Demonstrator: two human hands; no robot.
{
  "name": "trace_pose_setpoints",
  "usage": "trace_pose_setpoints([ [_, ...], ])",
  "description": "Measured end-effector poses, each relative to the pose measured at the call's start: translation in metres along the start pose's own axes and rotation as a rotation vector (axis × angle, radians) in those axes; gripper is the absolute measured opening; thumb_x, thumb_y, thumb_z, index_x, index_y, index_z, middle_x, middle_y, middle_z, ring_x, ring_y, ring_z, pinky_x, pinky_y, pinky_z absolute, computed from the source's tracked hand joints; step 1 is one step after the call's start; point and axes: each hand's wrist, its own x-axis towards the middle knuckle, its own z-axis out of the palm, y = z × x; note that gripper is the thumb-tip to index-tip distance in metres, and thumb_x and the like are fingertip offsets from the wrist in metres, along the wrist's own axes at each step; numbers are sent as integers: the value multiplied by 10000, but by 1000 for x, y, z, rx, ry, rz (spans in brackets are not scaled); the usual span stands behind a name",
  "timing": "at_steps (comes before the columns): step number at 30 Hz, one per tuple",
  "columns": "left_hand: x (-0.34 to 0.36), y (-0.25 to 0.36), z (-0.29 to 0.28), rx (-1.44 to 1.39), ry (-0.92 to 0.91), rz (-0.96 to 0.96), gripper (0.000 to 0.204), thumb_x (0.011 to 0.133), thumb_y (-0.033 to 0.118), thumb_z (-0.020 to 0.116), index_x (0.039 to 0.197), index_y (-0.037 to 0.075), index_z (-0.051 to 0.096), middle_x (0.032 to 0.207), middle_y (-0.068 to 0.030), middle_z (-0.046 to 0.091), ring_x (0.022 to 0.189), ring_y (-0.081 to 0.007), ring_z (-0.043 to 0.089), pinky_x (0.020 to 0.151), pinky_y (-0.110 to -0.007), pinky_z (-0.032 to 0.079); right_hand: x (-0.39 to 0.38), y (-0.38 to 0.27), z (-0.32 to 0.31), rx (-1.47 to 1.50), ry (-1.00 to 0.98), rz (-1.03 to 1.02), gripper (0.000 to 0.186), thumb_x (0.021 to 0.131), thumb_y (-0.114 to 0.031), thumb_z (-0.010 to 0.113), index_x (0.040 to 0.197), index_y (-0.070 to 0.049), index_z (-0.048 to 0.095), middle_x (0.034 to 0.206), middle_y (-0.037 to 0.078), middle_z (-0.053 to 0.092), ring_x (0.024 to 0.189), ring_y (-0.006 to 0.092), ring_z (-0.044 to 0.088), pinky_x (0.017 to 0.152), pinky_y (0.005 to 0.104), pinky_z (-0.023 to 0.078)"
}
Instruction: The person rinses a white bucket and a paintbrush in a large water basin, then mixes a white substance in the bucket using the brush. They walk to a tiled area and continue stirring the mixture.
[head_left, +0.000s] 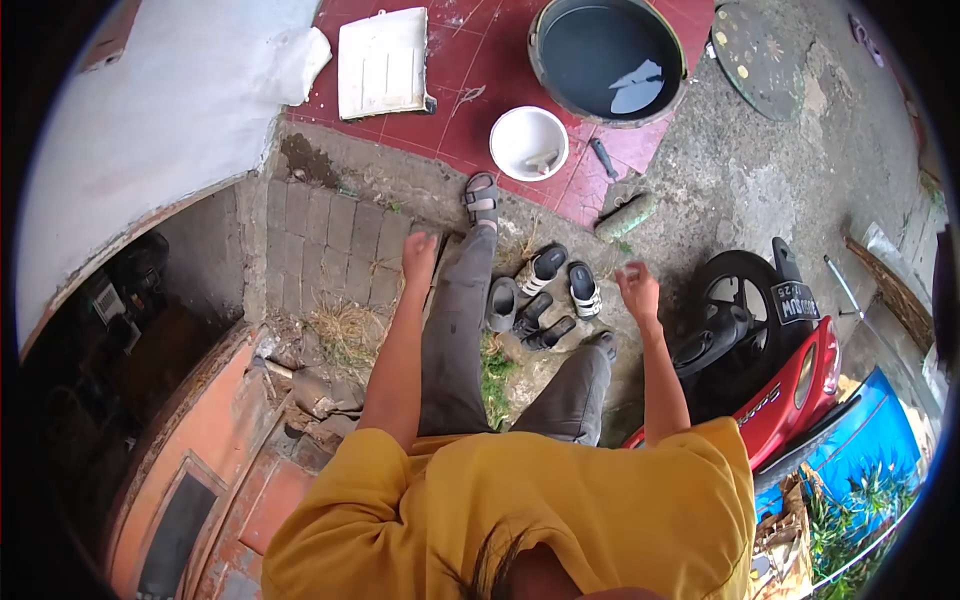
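Note:
My left hand (419,258) hangs beside my left leg, over the grey paving blocks (325,230); its fingers look loosely curled, and I see nothing in them. Out to the right, my right hand (638,292) is raised with bent, slightly parted fingers, and nothing shows in it either. It is nearest to the black and white slide sandals (584,290) on the concrete. My left sandalled foot (481,200) is at the edge of the red tiled step (400,130). Other footwear lies between my legs, including a grey clog (502,304) and dark strapped sandals (548,334).
Ahead on the tiles are a large dark tub of water (600,60), a white bucket (528,143), a dark-handled tool (603,158) and a white panel (383,65). A red motorcycle (790,390) stands close on my right. A worn orange cabinet (230,430) is at left.

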Motion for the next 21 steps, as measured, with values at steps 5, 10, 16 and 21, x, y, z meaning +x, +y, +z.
trace_pose_setpoints([
  [5,107,61,73,190,-360,103,356,842,288,596,1067,13,573,992,-115,642,909,-219,613,792,-308,464,163,-115,112,-64,-117,-18,548,734,-336,698,1130,-44,459,799,191,639,793,360,624,678,432,481],
  [10,175,40,138,-40,-616,-190,518,886,338,539,1298,61,393,1280,-120,451,1177,-212,440,917,-368,386,243,-151,180,-266,-257,-22,564,716,-291,703,1163,-56,452,850,195,633,881,348,618,737,439,492],
  [16,196,29,184,-287,-636,-301,385,877,204,522,1208,56,390,1193,-103,456,1081,-206,460,953,-394,367,282,-142,203,-544,-486,-25,431,655,-195,722,1020,-53,543,930,171,628,894,346,615,776,432,491],
  [21,192,25,189,-535,-559,-362,304,876,125,525,1142,38,404,1147,-116,474,1032,-183,493,925,-359,428,285,-129,214,-566,-555,-30,240,641,-110,653,870,-43,626,885,183,636,880,348,619,770,409,499],
])
